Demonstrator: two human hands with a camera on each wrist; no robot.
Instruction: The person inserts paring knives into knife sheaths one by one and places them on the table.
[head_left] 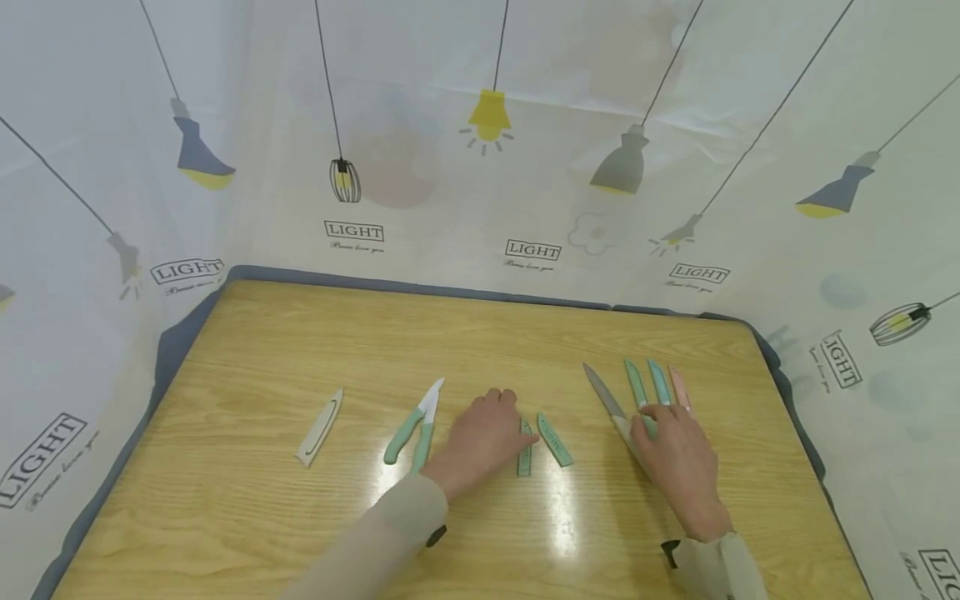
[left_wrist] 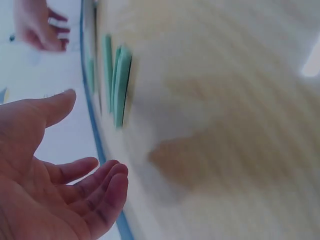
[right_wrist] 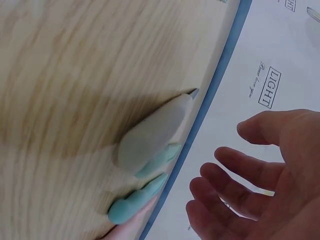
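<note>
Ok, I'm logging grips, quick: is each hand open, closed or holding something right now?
Left hand: open, holding nothing, near two green sheaths.
Right hand: open, holding nothing.

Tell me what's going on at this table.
A person has both hands over some knives and covers, gripping nothing. The left hand hangs open by two green covers; the right hand is open near the big knife, whose blade is bare. Beside that knife lie what look like green, blue and pink knives in a row. Further left are two green-handled tools and a white cover.
</note>
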